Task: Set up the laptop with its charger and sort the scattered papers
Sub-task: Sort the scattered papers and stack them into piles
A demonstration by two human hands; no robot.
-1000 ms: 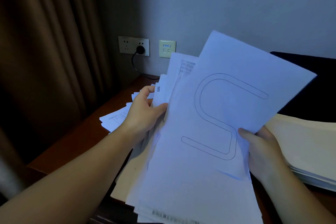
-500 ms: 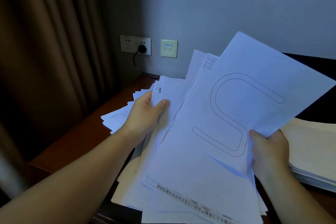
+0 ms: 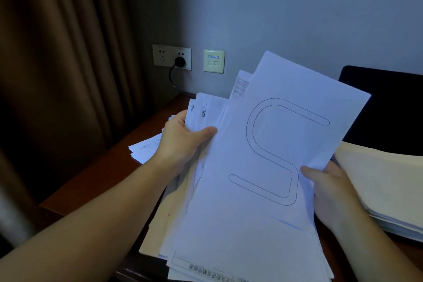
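Observation:
A loose sheaf of white papers (image 3: 240,213) is held up over the desk, its top sheet printed with a large outlined S shape. My left hand (image 3: 183,142) grips the sheaf's left edge, thumb on the front. My right hand (image 3: 329,192) grips its right edge, thumb on the top sheet. More white sheets (image 3: 146,149) lie on the desk behind my left hand. A black charger plug (image 3: 179,62) sits in the wall socket, its cable running down behind the desk. The dark laptop (image 3: 389,107) stands at the right, mostly hidden by paper.
A cream folder stack (image 3: 386,188) lies at the right, below the laptop. Another cream folder (image 3: 160,231) lies under the held sheaf. The brown wooden desk (image 3: 96,181) ends at the left near a brown curtain (image 3: 57,75). A data-port plate (image 3: 214,61) is on the wall.
The sheaf has shifted back left and squared up somewhat; my left hand slid along the left edge, and my right hand keeps its hold on the right edge.

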